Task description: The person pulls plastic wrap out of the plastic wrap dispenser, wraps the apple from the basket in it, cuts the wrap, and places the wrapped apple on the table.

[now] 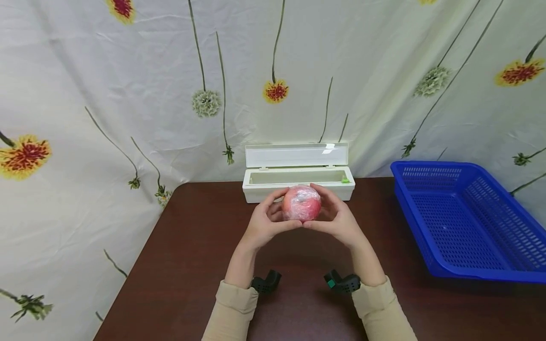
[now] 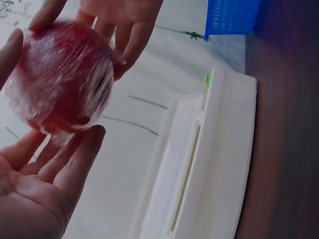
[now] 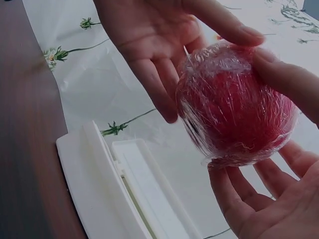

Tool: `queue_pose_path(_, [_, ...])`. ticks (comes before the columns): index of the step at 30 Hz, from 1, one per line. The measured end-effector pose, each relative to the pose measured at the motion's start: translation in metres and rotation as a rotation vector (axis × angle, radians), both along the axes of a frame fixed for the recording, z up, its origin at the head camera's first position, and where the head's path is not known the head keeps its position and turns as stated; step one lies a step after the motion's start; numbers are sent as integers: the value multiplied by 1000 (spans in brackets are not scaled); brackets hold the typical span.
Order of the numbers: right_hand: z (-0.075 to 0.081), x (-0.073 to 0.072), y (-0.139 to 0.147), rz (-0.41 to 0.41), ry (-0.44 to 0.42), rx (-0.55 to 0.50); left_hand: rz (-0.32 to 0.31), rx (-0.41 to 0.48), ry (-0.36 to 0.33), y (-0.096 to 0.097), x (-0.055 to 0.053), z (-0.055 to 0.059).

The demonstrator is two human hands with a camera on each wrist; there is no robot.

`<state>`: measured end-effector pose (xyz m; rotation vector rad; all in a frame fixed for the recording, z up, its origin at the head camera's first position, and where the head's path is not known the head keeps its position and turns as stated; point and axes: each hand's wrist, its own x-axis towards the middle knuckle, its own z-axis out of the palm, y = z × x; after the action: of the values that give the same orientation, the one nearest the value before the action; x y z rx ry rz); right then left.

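Observation:
A round red fruit that looks like an apple (image 1: pixel 301 204), wrapped in shiny cling film, is held up between both hands above the table. My left hand (image 1: pixel 265 222) grips its left side, thumb in front and fingers curving behind. On the other side, my right hand (image 1: pixel 341 221) holds it the same way, and the thumb tips nearly meet below it. In the left wrist view, the film on the wrapped apple (image 2: pixel 65 74) bunches at one end near the fingertips. The right wrist view shows creased film all round the wrapped apple (image 3: pixel 234 104).
Behind the hands stands a long white box (image 1: pixel 256 193), its lid (image 1: pixel 294 155) raised and a small green piece (image 1: pixel 345 180) at its right end. A blue plastic basket (image 1: pixel 420 237) sits on the right of the dark brown table (image 1: pixel 183 265). Flower-patterned cloth (image 1: pixel 149 71) hangs behind.

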<state>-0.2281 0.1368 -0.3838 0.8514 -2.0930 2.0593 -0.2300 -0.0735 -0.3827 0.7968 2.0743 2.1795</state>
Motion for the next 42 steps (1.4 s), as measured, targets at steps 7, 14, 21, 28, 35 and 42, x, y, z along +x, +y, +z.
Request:
queue_pose_path(7, [-4, -2, 4, 25, 29, 6, 60, -57, 124, -2, -1, 2])
queue_pose_path(14, [-7, -4, 4, 19, 24, 3, 67, -64, 126, -2, 9, 15])
queue_pose_path(21, [-16, -11, 2, -12, -8, -15, 61, -49, 5, -5, -6, -9])
queue_pose_path(28, [-27, -18, 3, -26, -9, 0, 60, -81, 12, -2, -1, -1])
queue_pose_path(35, [-36, -22, 5, -42, -73, 52, 50, -84, -19, -2, -9, -13])
queue_pose_path(42, [-30, -15, 3, -45, -124, 112, 50, -91, -53, -4, -22, -38])
